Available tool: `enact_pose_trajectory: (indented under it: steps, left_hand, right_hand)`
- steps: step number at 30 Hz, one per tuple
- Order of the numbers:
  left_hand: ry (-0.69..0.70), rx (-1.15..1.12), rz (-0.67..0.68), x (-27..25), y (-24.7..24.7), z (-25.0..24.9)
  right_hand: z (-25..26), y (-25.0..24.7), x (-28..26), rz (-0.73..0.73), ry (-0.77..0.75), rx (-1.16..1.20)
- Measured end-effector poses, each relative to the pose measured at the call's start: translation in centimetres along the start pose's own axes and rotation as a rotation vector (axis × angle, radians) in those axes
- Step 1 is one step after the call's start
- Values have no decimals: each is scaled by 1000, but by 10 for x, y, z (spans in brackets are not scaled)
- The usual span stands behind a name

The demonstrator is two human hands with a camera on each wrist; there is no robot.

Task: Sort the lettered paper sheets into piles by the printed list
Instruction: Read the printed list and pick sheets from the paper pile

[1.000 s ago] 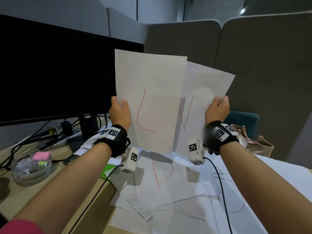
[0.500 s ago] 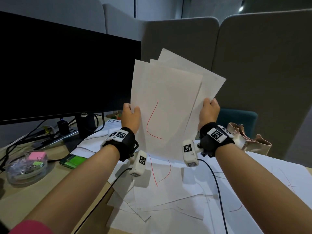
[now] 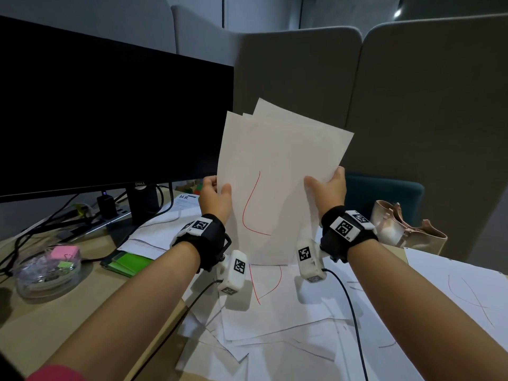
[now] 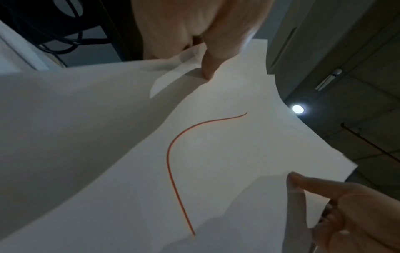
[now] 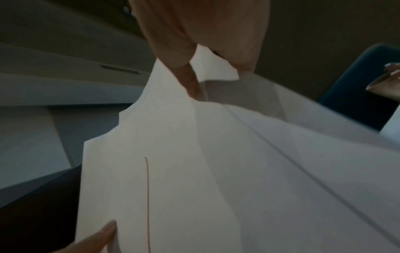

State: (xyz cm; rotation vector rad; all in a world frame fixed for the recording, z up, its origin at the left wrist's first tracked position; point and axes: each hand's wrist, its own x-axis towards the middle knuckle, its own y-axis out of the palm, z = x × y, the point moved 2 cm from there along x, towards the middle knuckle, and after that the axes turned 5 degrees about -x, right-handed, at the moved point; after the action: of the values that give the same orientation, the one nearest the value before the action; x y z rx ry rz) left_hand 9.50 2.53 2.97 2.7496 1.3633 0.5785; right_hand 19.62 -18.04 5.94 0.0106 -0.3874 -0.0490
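I hold a small stack of white sheets [image 3: 277, 166] upright in front of me; the front sheet bears a red L [image 3: 251, 210]. My left hand [image 3: 215, 193] pinches the stack's left edge, thumb on the front. My right hand [image 3: 327, 185] pinches its right edge. In the left wrist view the L sheet [image 4: 216, 154] shows with my left thumb [image 4: 210, 68] on it. In the right wrist view my right thumb [image 5: 190, 82] presses the sheets [image 5: 194, 171]. Below, more lettered sheets [image 3: 275, 312] lie loose on the desk, one with a red D [image 3: 268, 284]. A printed list [image 3: 187, 202] lies beside the monitor stand.
A black monitor [image 3: 110, 119] stands at left with cables behind. A glass bowl of clips [image 3: 46, 268] and green sticky notes [image 3: 129, 261] sit on the desk [image 3: 68, 320] at left. A beige bag [image 3: 404, 232] and teal chair [image 3: 382, 196] are at right. Grey partitions stand behind.
The two separate sheets held apart were brought together into one stack, and both hands moved closer and slightly lower.
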Motion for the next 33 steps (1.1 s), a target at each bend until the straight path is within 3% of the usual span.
enact_pose_trajectory:
  steps: [4,13,23,33]
  left_hand:
    - [-24,-22,52,-2,-2,0]
    - [96,-22,326,-2,-4,-15]
    - [12,-154,226,0,-1,-14]
    - [56,-177,283,-2,-2,-13]
  right_hand:
    - [0,-2,1,-100,-2,43]
    - [-4,-10,10,-7,-46,43]
    - [-10,-15,11,-22,-64,36]
    - [-20,-11,14,11,-22,89]
